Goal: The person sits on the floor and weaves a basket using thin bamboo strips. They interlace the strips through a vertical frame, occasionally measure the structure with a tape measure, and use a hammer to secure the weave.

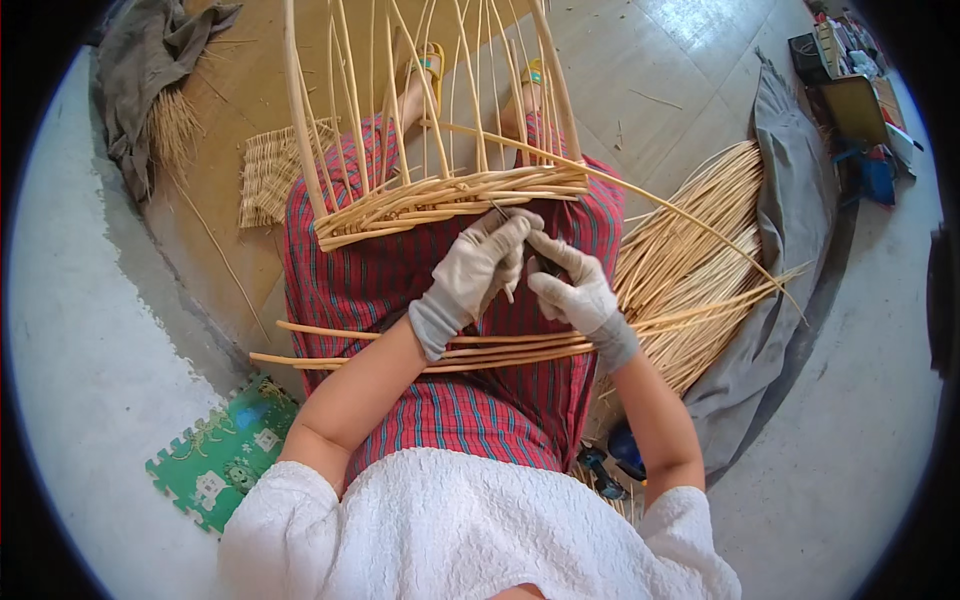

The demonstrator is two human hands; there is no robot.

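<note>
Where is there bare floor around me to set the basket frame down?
Bare patches: pale floor left of the green foam mat, and wooden floor beyond the feet, between the woven frame and the clutter at upper right. Crowded: the cane bundle on grey cloth at right, and both gloved hands on the lap.

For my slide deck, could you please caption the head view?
Gloved left hand and right hand work a wicker basket frame on the lap.

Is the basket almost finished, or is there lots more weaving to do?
Only a start is made. A few woven rows run around the bottom of the basket frame. Both gloved hands, left hand and right hand, work at the edge of those rows, the right with a small dark tool. The tall bare stakes above are unwoven, and a big bundle of loose canes waits beside.
</note>
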